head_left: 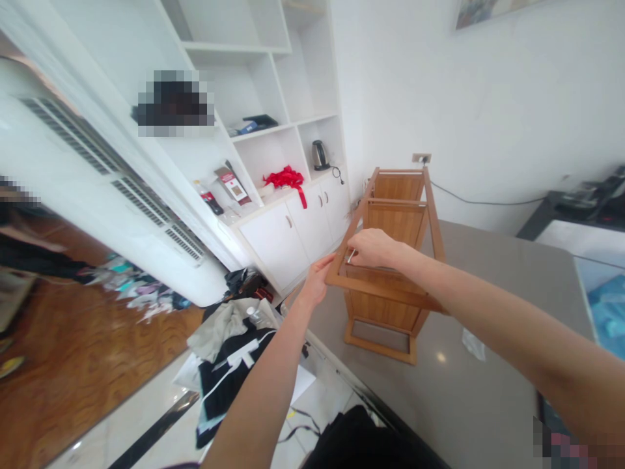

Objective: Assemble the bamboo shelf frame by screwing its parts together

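A light-brown wooden rack [385, 296] with slatted shelves stands on the grey tabletop [493, 273]. At its near left upper corner, my left hand [316, 281] grips the frame, fingers along the outer side. My right hand [375, 247] is closed just inside that same corner, with a thin silver hex key [351, 256] showing below the fingers. The key's tip is by the inner side of the frame's rail; whether it sits in a screw is too small to tell.
White shelves [263, 49] at the back hold a kettle [319, 155], red ribbon [286, 178] and a bottle [209, 198]. Clothes [229, 371] and a power strip [243, 353] lie left of the table. A crumpled plastic piece [473, 344] rests right of the rack.
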A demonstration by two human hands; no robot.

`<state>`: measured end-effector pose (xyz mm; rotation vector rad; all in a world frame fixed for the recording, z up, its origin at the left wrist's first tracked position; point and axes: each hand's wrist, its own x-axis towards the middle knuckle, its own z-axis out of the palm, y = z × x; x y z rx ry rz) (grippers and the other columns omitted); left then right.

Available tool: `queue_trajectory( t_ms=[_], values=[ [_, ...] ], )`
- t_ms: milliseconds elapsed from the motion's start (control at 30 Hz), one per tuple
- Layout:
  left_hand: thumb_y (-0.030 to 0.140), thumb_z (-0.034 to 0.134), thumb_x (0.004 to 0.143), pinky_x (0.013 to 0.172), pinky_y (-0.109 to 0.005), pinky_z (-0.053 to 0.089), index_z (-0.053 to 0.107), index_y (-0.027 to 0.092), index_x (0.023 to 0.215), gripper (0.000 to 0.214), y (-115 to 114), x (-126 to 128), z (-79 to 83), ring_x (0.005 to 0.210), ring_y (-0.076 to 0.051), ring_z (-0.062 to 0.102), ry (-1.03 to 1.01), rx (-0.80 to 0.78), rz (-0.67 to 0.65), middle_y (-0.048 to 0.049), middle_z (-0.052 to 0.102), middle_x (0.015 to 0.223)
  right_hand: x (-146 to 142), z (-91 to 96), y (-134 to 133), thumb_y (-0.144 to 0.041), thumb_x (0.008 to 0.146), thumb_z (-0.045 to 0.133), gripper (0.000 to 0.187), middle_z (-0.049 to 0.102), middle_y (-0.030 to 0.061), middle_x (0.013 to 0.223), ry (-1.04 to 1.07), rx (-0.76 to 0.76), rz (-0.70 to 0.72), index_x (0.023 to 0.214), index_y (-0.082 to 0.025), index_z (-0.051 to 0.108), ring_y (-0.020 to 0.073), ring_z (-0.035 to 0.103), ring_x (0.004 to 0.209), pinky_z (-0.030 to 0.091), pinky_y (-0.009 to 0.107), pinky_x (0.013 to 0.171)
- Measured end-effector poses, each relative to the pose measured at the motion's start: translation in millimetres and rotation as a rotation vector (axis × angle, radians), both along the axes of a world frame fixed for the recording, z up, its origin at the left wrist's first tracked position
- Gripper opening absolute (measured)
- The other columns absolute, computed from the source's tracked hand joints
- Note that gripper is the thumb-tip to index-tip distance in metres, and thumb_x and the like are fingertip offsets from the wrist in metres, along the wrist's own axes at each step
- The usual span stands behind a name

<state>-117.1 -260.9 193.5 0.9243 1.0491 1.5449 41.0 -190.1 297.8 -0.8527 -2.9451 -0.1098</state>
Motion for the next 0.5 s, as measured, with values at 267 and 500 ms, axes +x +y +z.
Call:
queue_trajectory(
  t_ms=[267, 500],
  values=[
    [0.024, 0.071, 0.062, 0.057, -0.022, 0.042, 0.072, 0.015, 0.093, 0.032, 1, 7, -1.5, 0.061, -0.012, 0.058, -0.027, -0.017, 0.088, -0.0027, 0.069, 0.074, 1, 2.8, -1, -0.033, 0.076, 0.049, 0.031, 0.069, 0.0119, 0.095, -0.014, -0.03, 0.008, 0.093, -0.016, 0.068, 0.0258, 0.063, 0.089, 0.045, 0.033, 0.072],
    [0.024, 0.074, 0.06, 0.058, -0.022, 0.042, 0.07, 0.016, 0.094, 0.035, 5, 7, -10.6, 0.062, -0.011, 0.058, -0.07, 0.007, 0.105, -0.0026, 0.069, 0.078, 5, -2.3, -2, -0.035, 0.079, 0.049, 0.03, 0.069, 0.0118, 0.096, 0.023, -0.035, 0.012, 0.093, -0.016, 0.067, 0.0251, 0.063, 0.089, 0.045, 0.032, 0.071]
  ],
)
